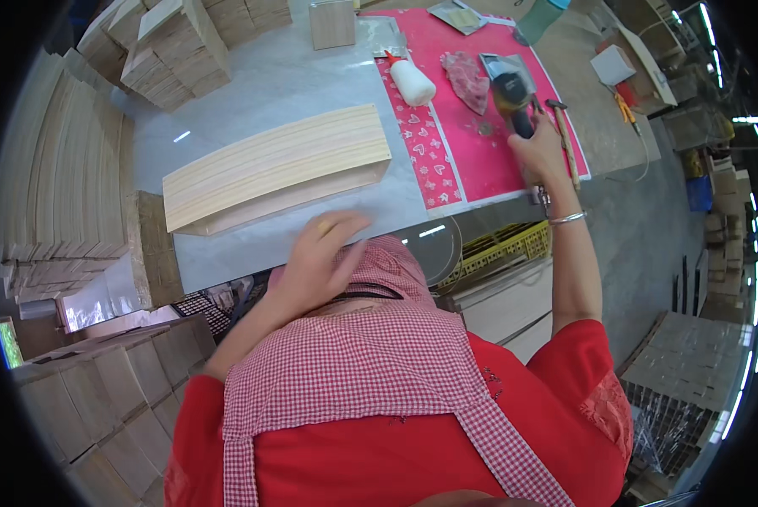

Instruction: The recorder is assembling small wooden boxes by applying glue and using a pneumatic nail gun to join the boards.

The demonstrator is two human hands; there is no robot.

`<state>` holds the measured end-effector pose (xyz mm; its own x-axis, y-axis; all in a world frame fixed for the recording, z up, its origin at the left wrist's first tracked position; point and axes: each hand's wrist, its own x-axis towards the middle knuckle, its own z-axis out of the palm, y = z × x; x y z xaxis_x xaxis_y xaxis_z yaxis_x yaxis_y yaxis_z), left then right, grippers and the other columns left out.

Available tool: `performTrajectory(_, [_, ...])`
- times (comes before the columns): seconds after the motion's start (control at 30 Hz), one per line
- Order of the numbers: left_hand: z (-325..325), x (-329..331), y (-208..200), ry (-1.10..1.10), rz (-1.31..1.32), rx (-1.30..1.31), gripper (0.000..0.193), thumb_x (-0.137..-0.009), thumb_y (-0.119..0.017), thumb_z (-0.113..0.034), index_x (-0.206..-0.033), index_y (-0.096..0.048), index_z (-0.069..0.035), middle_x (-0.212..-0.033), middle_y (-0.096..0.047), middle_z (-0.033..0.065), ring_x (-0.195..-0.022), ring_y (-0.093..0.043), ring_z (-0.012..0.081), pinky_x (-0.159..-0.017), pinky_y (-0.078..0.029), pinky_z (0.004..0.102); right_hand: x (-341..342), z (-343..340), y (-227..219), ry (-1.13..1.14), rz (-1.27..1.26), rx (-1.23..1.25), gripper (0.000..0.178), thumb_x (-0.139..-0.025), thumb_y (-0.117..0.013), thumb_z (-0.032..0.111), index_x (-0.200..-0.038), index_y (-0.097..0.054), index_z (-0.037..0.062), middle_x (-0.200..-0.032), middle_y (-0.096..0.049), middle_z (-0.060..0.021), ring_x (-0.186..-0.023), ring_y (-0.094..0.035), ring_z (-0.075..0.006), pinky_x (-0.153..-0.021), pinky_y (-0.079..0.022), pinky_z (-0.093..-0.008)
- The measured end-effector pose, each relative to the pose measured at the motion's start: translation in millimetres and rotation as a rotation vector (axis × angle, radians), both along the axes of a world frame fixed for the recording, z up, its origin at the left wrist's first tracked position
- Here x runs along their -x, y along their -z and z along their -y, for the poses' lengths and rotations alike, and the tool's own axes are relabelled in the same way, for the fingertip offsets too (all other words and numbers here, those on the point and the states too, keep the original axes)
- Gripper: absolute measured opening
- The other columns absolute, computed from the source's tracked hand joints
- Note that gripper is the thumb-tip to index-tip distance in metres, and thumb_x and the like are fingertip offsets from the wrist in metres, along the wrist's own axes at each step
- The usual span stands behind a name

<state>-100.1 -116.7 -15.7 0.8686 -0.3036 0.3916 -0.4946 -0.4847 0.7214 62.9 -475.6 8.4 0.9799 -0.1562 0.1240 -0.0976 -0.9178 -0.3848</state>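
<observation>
On the table lies a long box of pale wood [277, 165], one long side panel facing up and its hollow toward me. My left hand [324, 253] hovers between the table's front edge and my checked apron, close to the box's near side. Its fingers are spread and slightly blurred, with nothing in them. At the right, my right hand [537, 152] grips the handle of a dark power tool [511, 91] with a rounded head, above the pink mat [501, 160]. Motion blurs the tool, so its exact kind is unclear. A hammer [565, 139] lies just right of this hand.
A white glue bottle [412, 83] with a red tip and a crumpled pink cloth [466, 80] lie on the mat. Wooden boards [58, 160] stand stacked at the left, wood blocks [176, 51] behind. Below the table sits a yellow crate [501, 253].
</observation>
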Motion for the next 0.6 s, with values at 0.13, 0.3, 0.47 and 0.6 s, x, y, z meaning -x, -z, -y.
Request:
performTrajectory(0.13, [70,-66,-12,0.215,-0.189,0.199,0.033,-0.091,-0.063,-0.015,-0.121,-0.059,-0.002,-0.114,-0.062,0.0155,-0.103,-0.061,0.0266,-0.091,-0.047,0.0357,40,-14,-56,-0.019,-0.016,-0.518,0.033,-0.080,-0.072,0.018,-0.100,-0.056,-0.0029,-0.071,-0.062,-0.0103,-0.059,-0.063,-0.0170,-0.054,-0.052,-0.0307])
performTrajectory(0.3, [137,-96,-14,0.217,-0.552,0.508,0.035,-0.096,-0.059,-0.024,-0.122,-0.057,-0.001,-0.104,-0.064,0.0095,-0.092,-0.061,0.0164,-0.082,-0.049,0.0316,101,-49,-63,-0.008,0.151,-0.917,0.022,-0.086,-0.069,0.012,-0.099,-0.058,-0.0026,-0.077,-0.063,-0.0088,-0.062,-0.061,-0.0126,-0.056,-0.050,-0.0280])
performTrajectory(0.47, [146,-75,-3,0.266,-0.865,0.699,0.033,-0.096,-0.060,-0.022,-0.121,-0.059,-0.001,-0.096,-0.063,0.0053,-0.083,-0.058,0.0101,-0.069,-0.049,0.0277,124,-69,-35,0.085,0.413,-1.001,0.018,-0.088,-0.064,0.009,-0.099,-0.056,-0.0032,-0.086,-0.066,-0.0124,-0.070,-0.064,-0.0162,-0.063,-0.051,-0.0291])
performTrajectory(0.6, [142,-69,7,0.286,-0.866,0.685,0.033,-0.098,-0.059,-0.021,-0.123,-0.058,-0.001,-0.097,-0.064,0.0022,-0.085,-0.056,0.0064,-0.072,-0.048,0.0249,143,-65,-24,0.143,0.215,-1.400,0.019,-0.091,-0.059,0.009,-0.103,-0.053,-0.0043,-0.091,-0.066,-0.0150,-0.074,-0.067,-0.0208,-0.069,-0.054,-0.0320])
